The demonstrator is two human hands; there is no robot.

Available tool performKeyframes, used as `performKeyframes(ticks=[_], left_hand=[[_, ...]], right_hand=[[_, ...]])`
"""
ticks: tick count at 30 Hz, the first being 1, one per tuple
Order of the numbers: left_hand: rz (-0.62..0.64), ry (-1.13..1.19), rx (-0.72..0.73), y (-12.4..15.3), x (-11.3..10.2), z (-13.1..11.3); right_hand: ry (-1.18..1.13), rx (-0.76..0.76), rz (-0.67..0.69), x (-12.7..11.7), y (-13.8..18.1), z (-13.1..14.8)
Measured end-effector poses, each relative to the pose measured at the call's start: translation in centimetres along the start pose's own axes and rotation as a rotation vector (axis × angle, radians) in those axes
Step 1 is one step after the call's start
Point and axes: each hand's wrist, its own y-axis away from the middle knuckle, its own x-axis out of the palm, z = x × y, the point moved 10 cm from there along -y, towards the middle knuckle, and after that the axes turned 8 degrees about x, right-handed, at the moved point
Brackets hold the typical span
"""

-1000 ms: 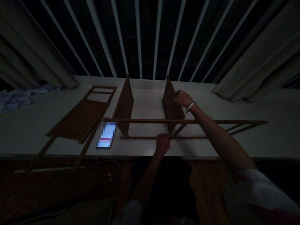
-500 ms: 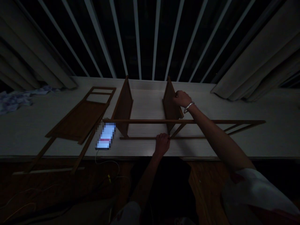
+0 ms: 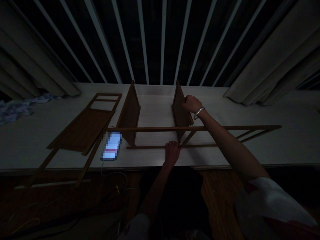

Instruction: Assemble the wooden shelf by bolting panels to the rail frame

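A brown wooden frame (image 3: pixel 155 129) with long rails rests on the pale ledge. Two upright panels, a left panel (image 3: pixel 130 110) and a right panel (image 3: pixel 179 108), join it and reach back toward the window. My left hand (image 3: pixel 172 151) is closed around the frame's near rail, close to the foot of the right panel. Against the right panel's outer side is my right hand (image 3: pixel 192 104), its fingers curled in; what they hold, if anything, is hidden in the dark. A silver bangle (image 3: pixel 198 112) circles my right wrist.
Left of the frame, a second wooden piece (image 3: pixel 82 128) with a panel leans over the ledge (image 3: pixel 237 156) edge. A lit phone (image 3: pixel 111 146) with a cable lies between them. White bars (image 3: pixel 162 43), curtains (image 3: pixel 270 63) and crumpled cloth (image 3: pixel 17 108) surround the ledge.
The whole view has shifted slightly. Both hands stay at the same places on the frame and the right panel, with no clear movement of the wooden parts.
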Motion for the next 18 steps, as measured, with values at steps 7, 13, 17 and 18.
performKeyframes(ticks=[7, 13, 17, 18], left_hand=[[-0.021, -0.056, -0.018, 0.4, -0.9, -0.7], [-0.023, -0.105, -0.030, 0.7, -0.8, -1.0], [-0.017, -0.128, -0.002, 0.8, -0.5, -1.6], [-0.016, -0.134, 0.003, 0.8, -0.5, -1.7]], right_hand=[[-0.005, -0.005, 0.003, -0.2, 0.3, 0.2], [-0.002, -0.003, 0.005, -0.2, 0.3, 0.2], [-0.007, -0.007, 0.002, -0.3, 0.4, 0.2], [-0.012, -0.006, 0.002, -0.4, 0.4, 0.3]])
